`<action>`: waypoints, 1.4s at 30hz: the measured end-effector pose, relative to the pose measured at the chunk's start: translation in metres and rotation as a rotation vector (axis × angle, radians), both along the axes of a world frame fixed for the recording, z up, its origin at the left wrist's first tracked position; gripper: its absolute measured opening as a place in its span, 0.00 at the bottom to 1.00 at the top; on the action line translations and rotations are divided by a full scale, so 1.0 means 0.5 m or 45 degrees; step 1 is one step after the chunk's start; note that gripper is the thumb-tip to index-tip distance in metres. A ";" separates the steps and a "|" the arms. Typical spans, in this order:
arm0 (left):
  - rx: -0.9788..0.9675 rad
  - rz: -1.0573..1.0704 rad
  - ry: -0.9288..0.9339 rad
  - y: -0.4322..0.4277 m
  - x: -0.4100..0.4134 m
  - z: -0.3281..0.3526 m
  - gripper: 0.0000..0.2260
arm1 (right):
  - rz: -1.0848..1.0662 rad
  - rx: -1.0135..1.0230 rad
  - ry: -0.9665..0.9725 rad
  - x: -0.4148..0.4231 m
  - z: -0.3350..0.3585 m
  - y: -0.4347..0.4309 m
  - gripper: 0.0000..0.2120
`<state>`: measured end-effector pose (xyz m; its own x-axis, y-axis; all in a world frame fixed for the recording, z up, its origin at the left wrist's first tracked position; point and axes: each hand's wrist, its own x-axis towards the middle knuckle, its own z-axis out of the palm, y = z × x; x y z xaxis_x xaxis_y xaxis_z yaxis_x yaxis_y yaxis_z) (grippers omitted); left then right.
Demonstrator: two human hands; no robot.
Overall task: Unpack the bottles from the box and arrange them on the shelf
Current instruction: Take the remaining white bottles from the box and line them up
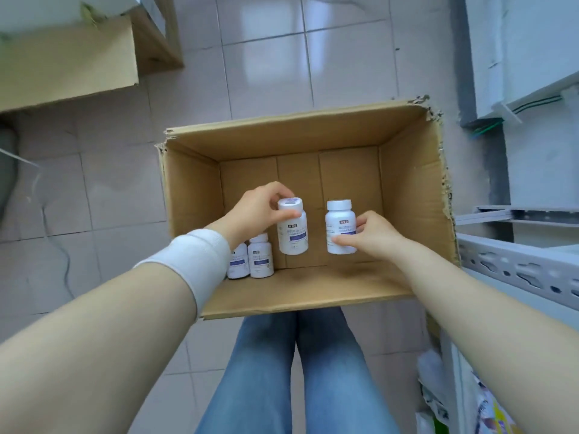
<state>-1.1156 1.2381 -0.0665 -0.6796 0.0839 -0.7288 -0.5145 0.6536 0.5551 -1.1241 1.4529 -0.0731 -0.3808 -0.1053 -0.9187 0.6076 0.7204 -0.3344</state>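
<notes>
Single wide-angle view from the person's head, aimed almost straight down. An open cardboard box (300,133) sits close below at the centre, with tiled floor (119,189) around it. The left forearm (94,324) and right forearm (485,308) enter from the lower corners. A grey metal shelf (517,264) edges the right side.

Glossy pale-grey tiled floor (266,57) with dark grout lines. Set directly on it, an open brown cardboard box (297,136) with torn top edges at the middle, and a second brown cardboard box (69,67) well apart at the upper left. Near the left edge, a thin grey cable (56,239) trailing over the tiles.
</notes>
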 end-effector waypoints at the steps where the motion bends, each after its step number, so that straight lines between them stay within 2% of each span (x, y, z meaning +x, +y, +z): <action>1: 0.032 0.039 0.021 0.000 -0.007 0.030 0.12 | -0.068 -0.046 0.018 -0.005 0.038 0.008 0.11; 5: 0.130 0.155 0.135 0.009 -0.030 0.185 0.16 | -0.196 -0.140 0.074 -0.003 0.190 0.036 0.11; 8: 0.234 0.172 0.225 0.018 -0.036 0.311 0.18 | -0.368 -0.186 0.103 0.021 0.301 0.044 0.21; 11: 0.296 0.143 0.288 0.020 -0.038 0.427 0.19 | -0.621 -0.322 0.173 0.070 0.419 0.041 0.25; 18: 0.619 -0.118 0.372 0.054 0.012 0.650 0.12 | -1.180 -0.576 0.525 0.277 0.614 0.024 0.21; 21: 0.757 -0.190 0.364 0.095 0.067 0.728 0.09 | -1.416 -0.691 0.699 0.370 0.676 0.027 0.31; 22: 0.783 -0.245 0.370 0.113 0.088 0.750 0.09 | -1.483 -0.704 0.749 0.401 0.694 0.032 0.29; 23: 0.806 -0.319 0.372 0.133 0.111 0.768 0.10 | -1.555 -0.722 0.794 0.435 0.714 0.038 0.22; 24: 0.830 -0.390 0.372 0.154 0.136 0.789 0.11 | -1.634 -0.754 0.841 0.470 0.733 0.045 0.15; 27: 0.902 -0.572 0.376 0.224 0.217 0.850 0.15 | -1.773 -0.800 0.997 0.583 0.789 0.075 0.18; 29: 0.982 -0.684 0.346 0.276 0.282 0.893 0.17 | -1.809 -0.794 1.068 0.666 0.828 0.094 0.13; 30: 1.015 -0.745 0.330 0.304 0.318 0.916 0.18 | -1.824 -0.796 1.114 0.710 0.843 0.105 0.16; 32: 1.061 -0.869 0.322 0.364 0.400 0.956 0.18 | -1.842 -0.751 1.213 0.805 0.875 0.128 0.31; 33: 1.097 -0.920 0.333 0.396 0.444 0.975 0.15 | -1.858 -0.725 1.255 0.855 0.890 0.140 0.35; 35: 1.171 -1.022 0.373 0.457 0.546 1.017 0.11 | -1.901 -0.671 1.319 0.963 0.921 0.166 0.38; 38: 1.237 -1.132 0.397 0.550 0.718 1.080 0.15 | -1.941 -0.624 1.442 1.135 0.964 0.212 0.42; 42: 1.325 -1.371 0.418 0.679 0.962 1.166 0.13 | -2.048 -0.547 1.619 1.382 1.023 0.280 0.42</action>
